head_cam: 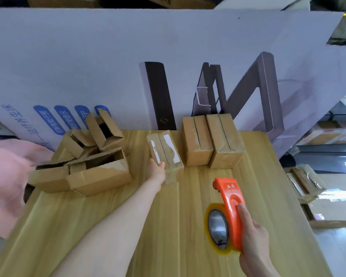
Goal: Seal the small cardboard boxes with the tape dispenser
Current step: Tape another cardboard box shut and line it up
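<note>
Left hand (158,169) is out at the labelled box (165,150) on the table (168,226), thumb on its near corner, the other fingers hidden, so I can't tell whether it's gripping. Right hand (252,236), nearer than that box and off to its right, has its fingers wrapped round the orange dispenser (231,200), nose pointing toward the box. Two taped boxes (212,140) stand just right of the labelled box, and open boxes (88,160) are piled to its left.
</note>
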`<state>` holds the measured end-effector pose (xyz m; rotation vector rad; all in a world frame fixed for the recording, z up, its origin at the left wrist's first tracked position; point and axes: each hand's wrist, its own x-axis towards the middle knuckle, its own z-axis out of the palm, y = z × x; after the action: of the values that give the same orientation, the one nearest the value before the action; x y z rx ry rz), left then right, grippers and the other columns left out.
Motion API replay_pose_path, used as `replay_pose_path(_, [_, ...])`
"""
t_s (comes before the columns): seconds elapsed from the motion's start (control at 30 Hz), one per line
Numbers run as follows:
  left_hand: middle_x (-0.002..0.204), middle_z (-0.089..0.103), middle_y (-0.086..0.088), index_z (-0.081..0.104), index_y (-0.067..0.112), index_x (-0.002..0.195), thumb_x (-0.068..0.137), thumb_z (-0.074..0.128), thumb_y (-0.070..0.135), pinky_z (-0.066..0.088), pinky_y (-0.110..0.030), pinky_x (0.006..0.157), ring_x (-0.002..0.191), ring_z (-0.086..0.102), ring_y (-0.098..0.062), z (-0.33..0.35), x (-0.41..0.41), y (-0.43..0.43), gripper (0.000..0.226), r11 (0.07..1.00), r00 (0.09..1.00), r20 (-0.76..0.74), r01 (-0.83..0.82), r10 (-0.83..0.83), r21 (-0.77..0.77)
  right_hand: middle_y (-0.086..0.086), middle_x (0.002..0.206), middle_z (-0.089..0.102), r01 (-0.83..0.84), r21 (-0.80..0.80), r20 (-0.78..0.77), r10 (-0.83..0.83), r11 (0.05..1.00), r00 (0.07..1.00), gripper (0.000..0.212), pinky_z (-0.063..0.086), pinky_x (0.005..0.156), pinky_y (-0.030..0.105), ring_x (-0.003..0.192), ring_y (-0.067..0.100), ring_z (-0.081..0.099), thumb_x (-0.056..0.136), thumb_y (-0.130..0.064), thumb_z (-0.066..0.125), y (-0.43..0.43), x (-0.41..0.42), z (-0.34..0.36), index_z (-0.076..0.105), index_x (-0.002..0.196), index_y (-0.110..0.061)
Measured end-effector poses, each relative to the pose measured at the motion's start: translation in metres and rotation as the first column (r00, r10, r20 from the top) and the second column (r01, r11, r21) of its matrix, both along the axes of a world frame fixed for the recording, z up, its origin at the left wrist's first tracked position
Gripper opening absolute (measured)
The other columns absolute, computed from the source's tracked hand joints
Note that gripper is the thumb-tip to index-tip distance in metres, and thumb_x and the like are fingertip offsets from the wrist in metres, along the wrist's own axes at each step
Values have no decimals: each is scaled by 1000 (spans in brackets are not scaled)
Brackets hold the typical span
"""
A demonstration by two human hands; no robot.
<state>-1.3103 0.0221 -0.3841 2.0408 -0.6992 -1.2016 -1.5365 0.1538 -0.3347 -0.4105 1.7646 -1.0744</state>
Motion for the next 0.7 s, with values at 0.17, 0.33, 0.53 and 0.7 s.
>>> replay_pose_path(0.17, [153, 31, -7, 16, 11, 151, 104, 34, 27, 33, -39, 106, 137, 35, -28, -1, -3, -60, 53, 996, 991, 97, 93, -92, -5, 14, 63, 55, -71, -39, 13, 72, 997, 997, 46, 42, 59, 33, 58, 27, 53, 83, -45, 70, -63, 0, -7, 58, 70, -2])
replay_pose_path(0.33, [159, 19, -5, 7, 16, 154, 104, 33, 29, 26, -41, 112, 143, 25, -27, -6, -2, -79, 58, 987, 983, 94, 158, -159, 18, 13, 64, 57, -111, -38, 45, 112, 993, 993, 45, 44, 57, 33, 57, 27, 55, 83, -44, 69, -89, 7, -13, 59, 69, -3])
replay_pose_path(0.53, [154, 33, -4, 19, 17, 153, 101, 41, 35, 35, -34, 108, 139, 35, -22, 3, 2, -54, 59, 983, 947, 311, 129, -83, -129, 12, 64, 58, -145, -30, 60, 146, 989, 987, 41, 44, 56, 32, 56, 26, 54, 84, -42, 69, -79, 22, -15, 59, 71, -4])
replay_pose_path(0.7, [143, 48, 3, 47, 18, 140, 97, 53, 18, 33, -35, 113, 135, 40, -14, 19, 35, 30, 44, 818, 719, 669, 493, -191, -297, 16, 68, 60, -169, 6, 35, 169, 986, 985, 46, 46, 64, 36, 61, 30, 57, 80, -45, 72, -52, 36, -11, 62, 75, 0])
